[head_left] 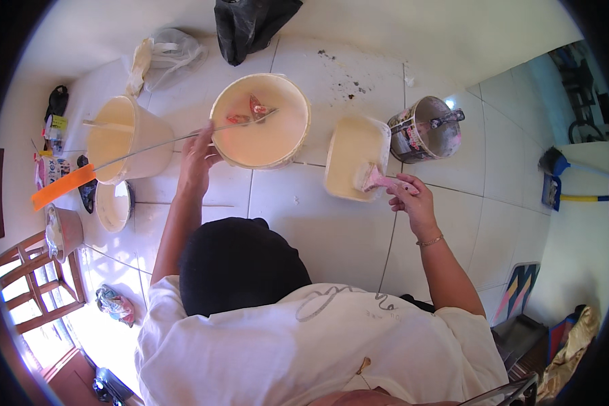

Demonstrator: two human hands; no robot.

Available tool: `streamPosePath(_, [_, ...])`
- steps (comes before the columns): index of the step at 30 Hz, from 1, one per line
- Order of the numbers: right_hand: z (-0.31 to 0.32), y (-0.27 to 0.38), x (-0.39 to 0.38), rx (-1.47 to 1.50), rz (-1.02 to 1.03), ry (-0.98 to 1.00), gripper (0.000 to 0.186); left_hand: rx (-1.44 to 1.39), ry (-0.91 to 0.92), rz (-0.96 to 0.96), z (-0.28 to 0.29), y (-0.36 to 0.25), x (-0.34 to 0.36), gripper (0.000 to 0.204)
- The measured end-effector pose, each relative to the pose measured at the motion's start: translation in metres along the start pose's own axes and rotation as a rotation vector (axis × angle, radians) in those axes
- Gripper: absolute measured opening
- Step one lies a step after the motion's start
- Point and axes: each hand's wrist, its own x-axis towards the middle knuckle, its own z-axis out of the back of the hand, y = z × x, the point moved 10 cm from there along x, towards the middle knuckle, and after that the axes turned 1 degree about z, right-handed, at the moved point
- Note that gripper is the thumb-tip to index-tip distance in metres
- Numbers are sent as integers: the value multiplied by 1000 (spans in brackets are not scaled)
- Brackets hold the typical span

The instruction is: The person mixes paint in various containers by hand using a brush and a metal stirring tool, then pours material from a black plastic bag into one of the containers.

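Observation:
In my right hand (413, 201) is a paintbrush (386, 181) with a pink, paint-smeared handle; my fingers are closed on it. Its bristles reach into a cream rectangular tray (356, 128), near the right front corner. My left hand (197, 159) is at the left side of a round bucket (260, 166) of pale, cream liquid, fingers at the rim and thumb by the wall. A thin metal rod (142, 151) with a flat orange end (64, 187) crosses at those fingers into the bucket; whether they also grip it I cannot tell. Something red shows inside the bucket.
Another cream bucket (149, 132) stands left, beside a shallow round container (114, 206). Right of the tray is a dark-sided can (413, 135) with a dark tool across its rim. Black plastic (250, 30) hangs at the far side. A blue broom (555, 162) is at far right.

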Motion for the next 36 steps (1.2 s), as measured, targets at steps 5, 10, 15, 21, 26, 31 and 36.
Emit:
streamPosePath(5, [22,19,-4,-403,4,-20,45,229,-135,49,1,3,15,59])
streamPosePath(10, [-4,89,-31,-1334,258,-4,38,355,-123,104,10,16,34,51])
streamPosePath(15, [-40,135,-38,-1018,525,-22,24,409,-104,93,-2,7,32,43])
streamPosePath(21, [-81,126,8,-573,420,171,22,386,-80,0,1,10,42,35])
streamPosePath(26, [-107,104,39,-284,132,226,25,271,-167,-55,9,6,43,26])
streamPosePath(31, [-136,101,52,-238,79,263,30,281,-166,-66,5,0,39,25])
streamPosePath(36, [-169,101,62,-80,38,358,41,279,-207,-159,12,0,42,24])
